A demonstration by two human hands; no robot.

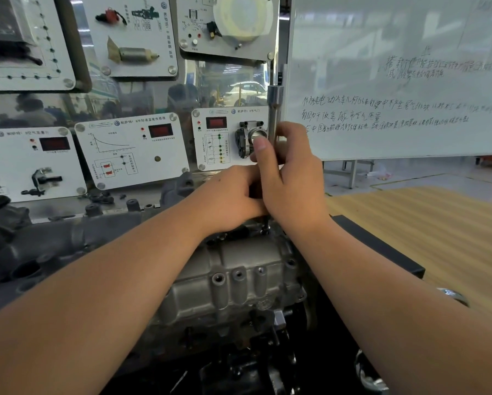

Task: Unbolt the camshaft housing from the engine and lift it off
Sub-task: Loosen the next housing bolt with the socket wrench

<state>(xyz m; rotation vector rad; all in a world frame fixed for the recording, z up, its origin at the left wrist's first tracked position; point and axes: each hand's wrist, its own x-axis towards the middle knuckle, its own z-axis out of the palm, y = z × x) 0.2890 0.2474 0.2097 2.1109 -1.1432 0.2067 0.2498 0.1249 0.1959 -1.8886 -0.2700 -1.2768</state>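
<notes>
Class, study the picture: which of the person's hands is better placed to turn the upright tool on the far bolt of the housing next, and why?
Probably the right hand: its fingers wrap the upright tool high on the shaft. The left hand grips lower, steadying it above the bolt on the camshaft housing.

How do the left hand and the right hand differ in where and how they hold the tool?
The right hand grips the upright tool shaft higher up, thumb raised along it. The left hand is curled lower, near the base, knuckles toward the camera, its grip mostly hidden. Both are bare and meet above the camshaft housing.
</notes>
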